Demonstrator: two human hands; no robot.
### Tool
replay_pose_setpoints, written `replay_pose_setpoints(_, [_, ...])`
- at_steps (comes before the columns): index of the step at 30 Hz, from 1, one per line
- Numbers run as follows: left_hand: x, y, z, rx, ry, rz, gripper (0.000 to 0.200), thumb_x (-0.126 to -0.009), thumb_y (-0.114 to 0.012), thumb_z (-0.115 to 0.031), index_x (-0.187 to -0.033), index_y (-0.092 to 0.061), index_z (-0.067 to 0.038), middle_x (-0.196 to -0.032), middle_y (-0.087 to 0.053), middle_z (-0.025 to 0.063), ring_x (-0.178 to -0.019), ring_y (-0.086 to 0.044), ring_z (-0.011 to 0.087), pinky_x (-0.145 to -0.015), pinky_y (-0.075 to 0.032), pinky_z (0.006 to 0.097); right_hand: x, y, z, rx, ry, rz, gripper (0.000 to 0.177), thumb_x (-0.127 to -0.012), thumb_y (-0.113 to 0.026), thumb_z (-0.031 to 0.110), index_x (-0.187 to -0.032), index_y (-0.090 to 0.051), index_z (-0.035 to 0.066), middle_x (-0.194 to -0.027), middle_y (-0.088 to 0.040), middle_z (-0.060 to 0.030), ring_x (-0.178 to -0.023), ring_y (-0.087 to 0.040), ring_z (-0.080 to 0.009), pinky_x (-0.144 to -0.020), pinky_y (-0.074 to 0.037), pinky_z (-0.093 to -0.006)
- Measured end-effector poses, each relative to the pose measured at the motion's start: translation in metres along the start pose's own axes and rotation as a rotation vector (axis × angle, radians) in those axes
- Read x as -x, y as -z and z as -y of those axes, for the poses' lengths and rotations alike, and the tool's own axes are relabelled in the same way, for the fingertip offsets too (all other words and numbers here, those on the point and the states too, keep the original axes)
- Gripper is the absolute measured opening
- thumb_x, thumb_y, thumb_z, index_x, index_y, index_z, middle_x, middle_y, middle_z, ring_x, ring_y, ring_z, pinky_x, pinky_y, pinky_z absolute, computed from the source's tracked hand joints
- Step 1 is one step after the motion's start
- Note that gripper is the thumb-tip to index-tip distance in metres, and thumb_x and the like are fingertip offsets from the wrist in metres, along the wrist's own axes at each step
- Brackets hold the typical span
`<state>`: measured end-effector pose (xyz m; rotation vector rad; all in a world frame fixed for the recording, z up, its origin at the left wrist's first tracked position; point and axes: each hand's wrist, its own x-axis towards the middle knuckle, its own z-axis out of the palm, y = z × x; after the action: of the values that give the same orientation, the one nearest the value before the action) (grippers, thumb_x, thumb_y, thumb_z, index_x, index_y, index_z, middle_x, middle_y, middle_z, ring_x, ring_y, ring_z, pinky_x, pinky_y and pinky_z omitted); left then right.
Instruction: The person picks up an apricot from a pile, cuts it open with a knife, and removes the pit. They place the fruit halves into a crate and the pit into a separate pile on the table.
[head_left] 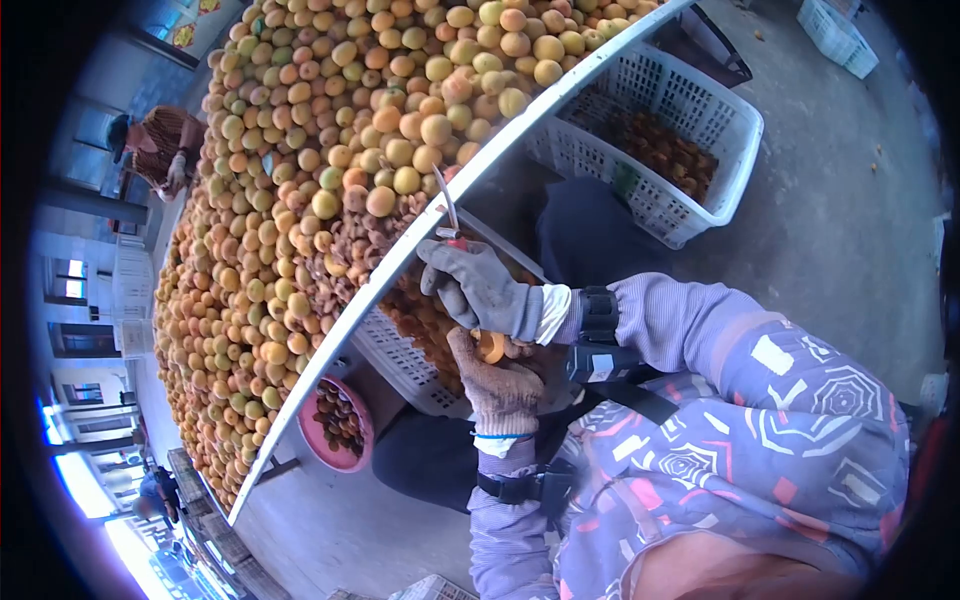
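Observation:
My right hand (482,290), in a grey glove, is closed around the red handle of a small knife (446,195). Its blade points up, over the white edge of the table (385,262). Just below it, my left hand (500,388), in a beige knitted glove, holds an orange fruit (489,346), partly hidden by the fingers. Both hands are close together above a white crate (375,340) with orange-brown pieces in it. Past the table edge lies a large heap of yellow-orange fruit (300,160), with brownish pieces (365,235) near the edge.
A white crate (735,165) with dark brown pieces stands at the upper right. On the floor, under the table edge, is a pink basin (365,455) with small dark items. Another person (165,145) is beyond the heap at the left. A further crate (838,38) is at top right.

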<state>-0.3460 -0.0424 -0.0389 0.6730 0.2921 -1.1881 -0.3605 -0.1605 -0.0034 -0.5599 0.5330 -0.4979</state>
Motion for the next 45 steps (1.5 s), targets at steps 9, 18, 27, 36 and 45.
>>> replay_pose_setpoints(9, [0.012,-0.027,-0.019,-0.241,-0.134,-0.021,0.046,-0.074,-0.063,-0.005,-0.112,-0.038,0.003,-0.082,-0.055,0.0080,-0.078,-0.058,0.0195,-0.071,-0.048,0.0309,-0.004,-0.029,0.018,-0.053,0.204,0.147,0.023,-0.091,-0.049,0.021,-0.078,-0.058,0.004,-0.051,-0.050,-0.0010,-0.030,-0.038,-0.0072,-0.028,-0.028,-0.0220])
replay_pose_setpoints(18, [-0.006,-0.109,-0.111,-0.779,-0.777,-0.017,0.044,-0.096,-0.037,-0.044,-0.102,-0.047,-0.001,-0.082,-0.049,0.0055,-0.072,-0.051,0.0158,-0.078,-0.047,0.0327,-0.009,-0.008,0.069,-0.036,0.411,0.170,0.031,-0.095,-0.044,0.030,-0.078,-0.054,0.006,-0.047,-0.041,0.0018,-0.033,-0.034,-0.0054,-0.032,-0.027,-0.0189])
replay_pose_setpoints(27, [-0.034,-0.090,-0.173,-1.536,-1.435,-0.192,0.023,-0.085,-0.049,-0.011,-0.107,-0.050,-0.002,-0.093,-0.049,0.0110,-0.088,-0.051,0.0229,-0.077,-0.044,0.0336,-0.037,0.038,0.061,-0.179,0.127,0.222,0.023,-0.095,-0.047,0.023,-0.086,-0.059,0.005,-0.069,-0.058,-0.0020,-0.042,-0.045,-0.0036,-0.034,-0.033,-0.0152])
replay_pose_setpoints(36, [-0.007,-0.039,-0.109,-1.926,-0.865,-0.196,0.032,-0.076,-0.067,-0.018,-0.101,-0.057,-0.002,-0.099,-0.058,0.0116,-0.096,-0.055,0.0231,-0.086,-0.043,0.0327,-0.009,0.030,0.075,0.106,0.043,0.163,0.030,-0.091,-0.053,0.029,-0.076,-0.059,0.004,-0.046,-0.046,0.0003,-0.032,-0.038,-0.0070,-0.030,-0.028,-0.0201])
replay_pose_setpoints(45, [-0.062,-0.121,-0.161,-1.639,-0.953,-0.201,0.041,-0.081,-0.060,-0.013,-0.118,-0.051,0.001,-0.107,-0.058,0.0123,-0.099,-0.055,0.0207,-0.089,-0.043,0.0316,-0.001,0.034,0.083,0.090,-0.016,0.207,0.025,-0.092,-0.054,0.029,-0.078,-0.058,0.008,-0.052,-0.049,0.0026,-0.036,-0.040,-0.0047,-0.033,-0.028,-0.0178])
